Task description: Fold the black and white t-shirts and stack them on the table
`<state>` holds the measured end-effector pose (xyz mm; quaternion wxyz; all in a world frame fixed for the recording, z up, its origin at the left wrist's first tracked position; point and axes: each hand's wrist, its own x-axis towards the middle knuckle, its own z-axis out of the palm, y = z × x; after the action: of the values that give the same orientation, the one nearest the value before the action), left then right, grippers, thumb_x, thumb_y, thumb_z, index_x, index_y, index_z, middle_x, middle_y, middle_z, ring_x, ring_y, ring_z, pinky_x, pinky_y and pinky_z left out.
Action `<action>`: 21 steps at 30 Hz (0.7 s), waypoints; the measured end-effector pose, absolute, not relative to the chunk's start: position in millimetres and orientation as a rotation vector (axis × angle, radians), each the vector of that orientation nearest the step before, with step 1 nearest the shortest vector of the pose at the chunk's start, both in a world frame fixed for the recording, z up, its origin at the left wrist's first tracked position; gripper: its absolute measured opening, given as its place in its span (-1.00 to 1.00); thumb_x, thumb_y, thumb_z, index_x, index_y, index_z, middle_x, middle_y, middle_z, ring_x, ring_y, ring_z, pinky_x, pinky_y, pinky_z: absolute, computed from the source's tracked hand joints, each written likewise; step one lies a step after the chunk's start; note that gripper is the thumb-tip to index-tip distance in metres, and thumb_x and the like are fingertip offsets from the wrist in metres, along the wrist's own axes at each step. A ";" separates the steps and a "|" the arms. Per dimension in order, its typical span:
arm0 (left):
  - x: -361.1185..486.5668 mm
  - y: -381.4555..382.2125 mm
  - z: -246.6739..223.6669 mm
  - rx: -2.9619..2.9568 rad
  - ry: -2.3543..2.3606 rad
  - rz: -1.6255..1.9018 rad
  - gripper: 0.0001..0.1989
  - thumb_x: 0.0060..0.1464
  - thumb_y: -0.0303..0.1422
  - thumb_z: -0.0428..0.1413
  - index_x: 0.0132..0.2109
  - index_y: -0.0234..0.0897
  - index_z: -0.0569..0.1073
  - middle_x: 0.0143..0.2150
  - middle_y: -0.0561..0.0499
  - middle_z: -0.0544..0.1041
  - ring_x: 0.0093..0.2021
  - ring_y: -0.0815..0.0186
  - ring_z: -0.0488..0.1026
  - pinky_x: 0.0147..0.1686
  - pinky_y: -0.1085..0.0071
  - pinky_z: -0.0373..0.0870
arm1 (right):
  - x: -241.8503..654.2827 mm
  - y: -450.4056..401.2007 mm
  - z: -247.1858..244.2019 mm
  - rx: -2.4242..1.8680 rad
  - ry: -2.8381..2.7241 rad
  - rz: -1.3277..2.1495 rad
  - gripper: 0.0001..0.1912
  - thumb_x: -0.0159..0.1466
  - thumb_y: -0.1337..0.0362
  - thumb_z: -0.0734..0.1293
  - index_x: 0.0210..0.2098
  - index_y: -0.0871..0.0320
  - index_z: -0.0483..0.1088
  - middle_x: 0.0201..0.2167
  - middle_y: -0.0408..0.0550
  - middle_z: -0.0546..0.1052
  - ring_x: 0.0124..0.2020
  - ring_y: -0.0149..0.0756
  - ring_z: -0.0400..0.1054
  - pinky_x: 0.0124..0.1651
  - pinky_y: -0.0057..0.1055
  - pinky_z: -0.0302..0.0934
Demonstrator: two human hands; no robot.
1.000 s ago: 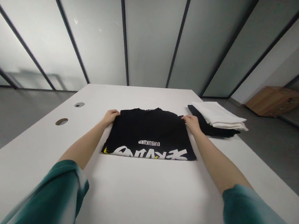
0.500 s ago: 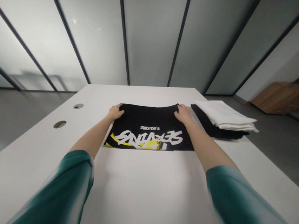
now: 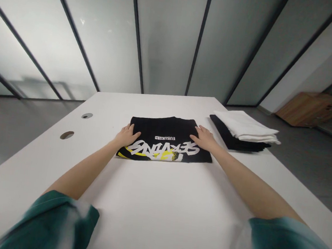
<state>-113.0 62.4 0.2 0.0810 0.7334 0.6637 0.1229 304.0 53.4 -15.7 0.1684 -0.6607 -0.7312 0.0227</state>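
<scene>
A folded black T-shirt (image 3: 162,127) lies at 12 o'clock on the white tabletop (image 3: 153,193), shorter than a moment ago, its long axis running 9 to 3 o'clock. The left hand (image 3: 126,135) and right hand (image 3: 205,139) have come down from the far edge onto the print, fingers (image 3: 134,134) open and flat, gripping nothing. Folded white cloth (image 3: 245,126) sits on black cloth (image 3: 229,140) at 1 o'clock.

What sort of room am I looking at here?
Probably an office or work room: frosted glass partition walls, a long white desk with round cable holes, and a low wooden cabinet.
</scene>
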 end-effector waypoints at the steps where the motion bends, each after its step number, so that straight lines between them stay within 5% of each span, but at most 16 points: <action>1: -115.5 52.2 -1.4 2.183 2.002 0.376 -0.24 0.18 0.08 -0.06 0.32 -0.41 0.24 0.33 -0.40 0.28 0.32 -0.14 0.22 0.22 0.09 0.16 | 302.1 40.3 -15.9 -1.909 -2.069 0.072 -0.32 0.29 -0.11 0.23 0.25 0.19 0.27 0.30 0.28 0.27 0.31 0.21 0.12 0.26 0.05 0.06; 5: -136.1 23.6 1.4 2.073 2.090 0.417 -0.37 0.09 0.17 -0.01 -0.10 -0.33 0.53 -0.10 -0.32 0.57 0.03 -0.11 0.46 -0.06 0.19 0.34 | 307.6 1.4 -18.6 -2.064 -2.026 0.102 -0.39 0.31 -0.15 0.18 -0.01 0.26 0.44 0.06 0.37 0.46 0.11 0.23 0.32 0.10 0.03 0.18; 9: -154.3 5.6 8.5 1.786 1.904 0.450 -0.49 -0.02 0.16 0.11 -0.51 -0.22 0.43 -0.55 -0.07 0.45 -0.43 0.11 0.45 -0.44 0.34 0.25 | 323.9 -16.5 -26.8 -2.000 -1.997 0.024 -0.52 0.26 -0.14 0.24 -0.32 0.17 0.47 -0.16 0.26 0.53 -0.05 0.12 0.39 0.01 -0.06 0.21; 15: -154.3 -14.2 -4.4 1.516 1.516 1.013 -0.50 -0.16 0.10 0.25 -0.43 -0.21 0.28 -0.57 0.13 0.36 -0.53 0.35 0.33 -0.53 0.46 0.20 | 328.4 -27.7 -35.9 -1.808 -1.899 0.110 -0.69 0.20 -0.01 0.28 -0.45 0.09 0.38 -0.38 0.04 0.52 -0.29 -0.09 0.38 -0.18 -0.23 0.20; 21: -151.8 -16.6 -12.3 1.480 1.493 1.117 -0.53 -0.17 0.02 0.27 -0.36 -0.19 0.24 -0.59 0.19 0.33 -0.59 0.40 0.27 -0.57 0.49 0.14 | 322.9 -33.9 -29.2 -1.783 -1.760 0.208 -0.76 0.16 0.04 0.29 -0.45 0.08 0.33 -0.47 -0.07 0.49 -0.40 -0.21 0.32 -0.33 -0.34 0.13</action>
<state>-151.8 -16.6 -12.3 0.3713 0.5774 0.5824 0.4354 322.9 -33.9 -29.2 0.3089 -0.6745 -0.6658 0.0789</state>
